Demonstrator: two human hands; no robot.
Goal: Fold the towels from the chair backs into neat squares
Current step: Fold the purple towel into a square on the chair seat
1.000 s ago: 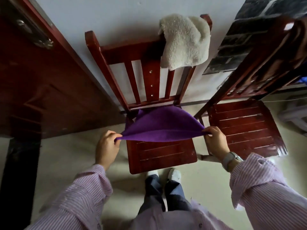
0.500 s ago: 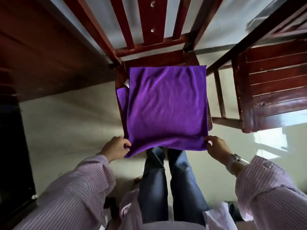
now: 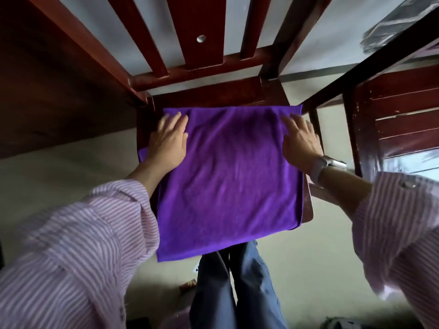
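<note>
Now both flat, spread hands, left hand (image 3: 167,143) and right hand (image 3: 300,141), press the towel (image 3: 228,176) mid-frame; best to sweep outward evenly, squaring edges on the seat (image 3: 221,95).

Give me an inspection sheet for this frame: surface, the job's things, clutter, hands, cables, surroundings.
Surface: red-brown wooden chair seat, mostly covered.
Job's things: purple towel lies flat on the seat, folded to a rough square; near edge overhangs the seat front, and a bit of a lower layer sticks out at the left.
Clutter: small items on the floor by the person's legs, too blurred to identify.
Hands: left hand and right hand press flat on the towel's far corners, fingers straight.
Cables: nothing seen.
Surroundings: second wooden chair to the right; dark wooden furniture to the left; pale wall behind.
</note>
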